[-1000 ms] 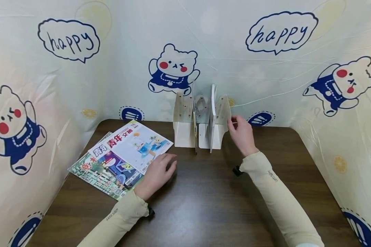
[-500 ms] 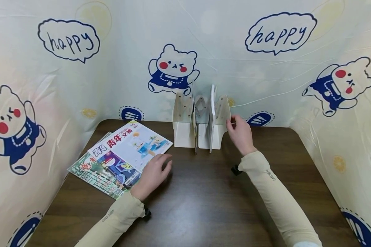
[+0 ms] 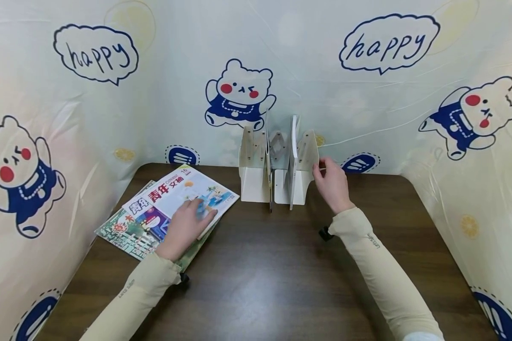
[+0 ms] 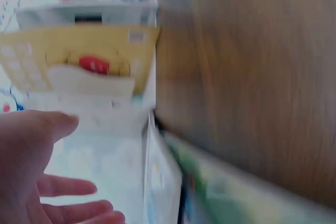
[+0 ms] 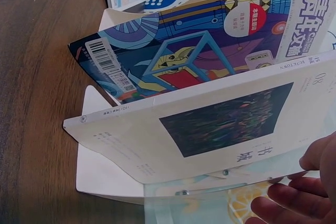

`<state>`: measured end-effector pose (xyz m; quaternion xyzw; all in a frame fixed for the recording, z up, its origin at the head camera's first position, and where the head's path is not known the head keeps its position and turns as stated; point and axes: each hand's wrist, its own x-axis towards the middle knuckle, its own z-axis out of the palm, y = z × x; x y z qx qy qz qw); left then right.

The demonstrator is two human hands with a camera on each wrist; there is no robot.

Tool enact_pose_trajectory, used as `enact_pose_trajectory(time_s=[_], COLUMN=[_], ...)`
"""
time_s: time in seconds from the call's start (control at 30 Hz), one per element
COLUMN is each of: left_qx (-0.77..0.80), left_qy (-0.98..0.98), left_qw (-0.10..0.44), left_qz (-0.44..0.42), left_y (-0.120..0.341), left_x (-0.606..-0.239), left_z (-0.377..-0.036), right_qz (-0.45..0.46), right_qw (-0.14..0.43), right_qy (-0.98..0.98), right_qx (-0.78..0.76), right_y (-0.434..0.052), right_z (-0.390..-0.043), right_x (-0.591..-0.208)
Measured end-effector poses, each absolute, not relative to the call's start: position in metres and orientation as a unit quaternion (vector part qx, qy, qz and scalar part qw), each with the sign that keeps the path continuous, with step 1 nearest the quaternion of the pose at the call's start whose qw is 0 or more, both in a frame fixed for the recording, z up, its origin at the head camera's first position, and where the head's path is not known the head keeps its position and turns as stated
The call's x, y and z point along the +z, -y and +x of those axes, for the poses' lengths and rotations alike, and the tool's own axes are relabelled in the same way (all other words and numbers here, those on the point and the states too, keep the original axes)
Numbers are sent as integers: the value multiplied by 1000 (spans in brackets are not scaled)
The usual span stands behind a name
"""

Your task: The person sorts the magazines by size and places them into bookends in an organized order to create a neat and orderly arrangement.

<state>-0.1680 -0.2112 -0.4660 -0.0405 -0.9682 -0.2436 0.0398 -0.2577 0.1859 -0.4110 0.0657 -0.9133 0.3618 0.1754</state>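
The left hand (image 3: 183, 229) lies flat with straight fingers on the top white magazine with red letters (image 3: 183, 196), which sits on a small pile at the left of the dark brown wooden table (image 3: 273, 274). The right hand (image 3: 332, 182) has its fingers curled on the right edge of the white folding book stand (image 3: 300, 166) at the back of the table. Two thin books stand upright in the stand. One of them is a white book with a dark picture (image 5: 210, 129).

Two magazines (image 5: 210, 93) stand in a white rack (image 5: 100, 177); right hand's fingertips (image 5: 294, 198) touch it.
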Motion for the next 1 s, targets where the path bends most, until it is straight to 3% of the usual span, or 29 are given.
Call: enact_pose_trajectory(time_s=[0.17, 0.47, 0.57, 1.0], left_qx=[-220, -172, -163, -160], left_qy=[975, 981, 981, 972], left_qw=[-10, -9, -33, -101], left_qz=[20, 89, 99, 143], left_y=[243, 293, 306, 318], left_x=[-460, -454, -453, -469], left_z=[-177, -192, -197, -213], right_qz=[68, 69, 68, 63], right_qw=[175, 178, 179, 177], right_qy=[912, 910, 910, 911], right_qx=[365, 367, 368, 368], right_y=[-185, -185, -185, -186], right_z=[-258, -261, -261, -260], right_x=[-410, -408, -407, -413])
